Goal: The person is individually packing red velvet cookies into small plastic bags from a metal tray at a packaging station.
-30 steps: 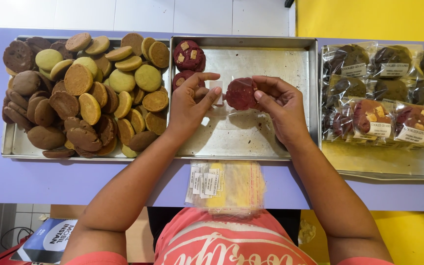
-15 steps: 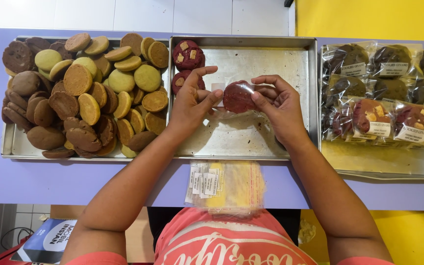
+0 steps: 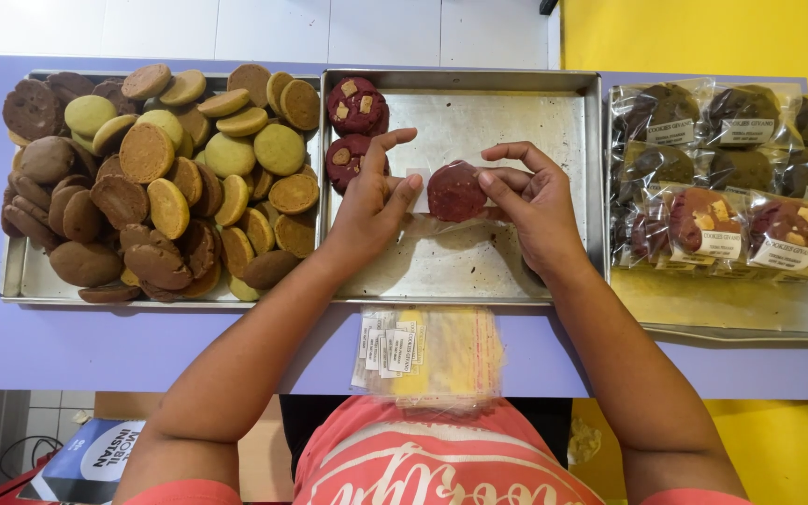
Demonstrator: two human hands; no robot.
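Item: red cookie [image 3: 455, 191], in a clear bag [image 3: 441, 168], flat face up, round, no long axis. I am holding it over the middle tray [image 3: 479, 271]. My left hand [image 3: 371, 201] is pinching the bag's left edge; my right hand [image 3: 535, 201] is gripping the right, keeping it taut.

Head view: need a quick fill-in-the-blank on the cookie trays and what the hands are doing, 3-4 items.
1. Both hands, left hand and right hand, hold one dark red cookie over the ____ tray.
2. The left tray is piled with loose, ____ cookies.
3. The bagged cookies lie on the person's ____ side.
4. The stack of clear bags lies on the ____ table.

Missing words: middle; unwrapped; right; purple
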